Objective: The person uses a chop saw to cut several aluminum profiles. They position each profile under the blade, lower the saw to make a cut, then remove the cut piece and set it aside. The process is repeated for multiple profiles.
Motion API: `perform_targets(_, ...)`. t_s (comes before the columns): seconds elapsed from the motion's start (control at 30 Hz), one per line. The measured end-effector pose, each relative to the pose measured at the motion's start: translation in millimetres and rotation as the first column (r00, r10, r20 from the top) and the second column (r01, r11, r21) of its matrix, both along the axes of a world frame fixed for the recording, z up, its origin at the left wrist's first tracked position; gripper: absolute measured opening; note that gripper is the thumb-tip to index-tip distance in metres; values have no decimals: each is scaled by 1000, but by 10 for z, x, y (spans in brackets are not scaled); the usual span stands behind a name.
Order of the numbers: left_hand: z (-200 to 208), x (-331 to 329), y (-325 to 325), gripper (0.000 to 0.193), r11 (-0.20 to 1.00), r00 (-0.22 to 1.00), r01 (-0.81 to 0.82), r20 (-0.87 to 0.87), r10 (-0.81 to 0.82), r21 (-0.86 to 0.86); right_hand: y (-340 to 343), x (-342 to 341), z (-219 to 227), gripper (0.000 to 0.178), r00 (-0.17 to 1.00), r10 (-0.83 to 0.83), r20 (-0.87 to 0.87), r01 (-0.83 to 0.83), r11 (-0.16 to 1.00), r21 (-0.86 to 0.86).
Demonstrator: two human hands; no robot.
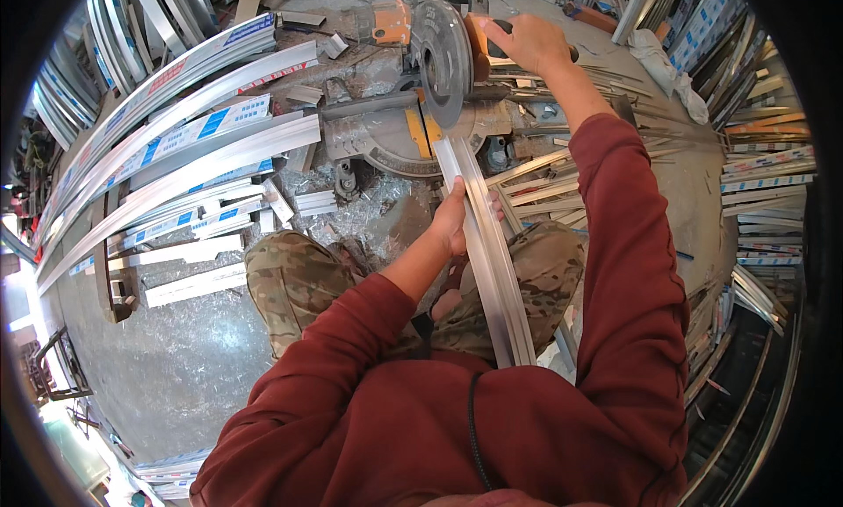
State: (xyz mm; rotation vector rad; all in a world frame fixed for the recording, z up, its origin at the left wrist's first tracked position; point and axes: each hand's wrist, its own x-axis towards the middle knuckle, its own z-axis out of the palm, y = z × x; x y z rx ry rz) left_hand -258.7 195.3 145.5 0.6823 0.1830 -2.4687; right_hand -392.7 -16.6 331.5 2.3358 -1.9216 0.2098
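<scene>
My left hand (451,217) grips a silver aluminium profile (493,266) from beneath, fingers wrapped around both sides. The profile slants from my lap up to the saw, its far end near the yellow insert (418,131) of the saw's round base (373,143). Up at the far right of the saw, my right hand (536,46) is closed on the black and orange handle of the mitre saw (479,43). Its grey round blade (443,64) stands raised, its lower edge just beyond the profile's far end.
Long silver profiles (202,163), some with blue-printed film, stretch away on the left. Short offcuts (316,202) and shiny metal chips lie around the saw base. Thin strips (549,186) are heaped at the right, and stacked profiles (768,178) line the right side. My knees flank the workpiece.
</scene>
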Motion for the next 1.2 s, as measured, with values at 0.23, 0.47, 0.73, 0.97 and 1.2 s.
perform_targets(0.23,-9,4,-35,77,1000,1000,-6,-21,5,-28,46,12,-14,78,999,-36,-34,37,999,31)
perform_targets(0.47,18,-5,-91,76,997,996,0,-84,-6,-80,82,-6,-58,77,999,-24,-44,23,1000,-10)
perform_targets(0.73,-11,-31,-104,77,997,999,-7,-55,3,-72,100,-20,-85,77,999,-10,-41,9,1000,-29)
perform_targets(0.97,-51,-34,-104,77,998,1000,-22,-20,21,-59,103,3,-91,77,998,4,-60,-8,997,-73)
perform_targets(1.2,-76,-33,-124,76,997,1000,-13,-14,12,-77,109,-29,-120,77,999,14,-36,-18,994,-108)
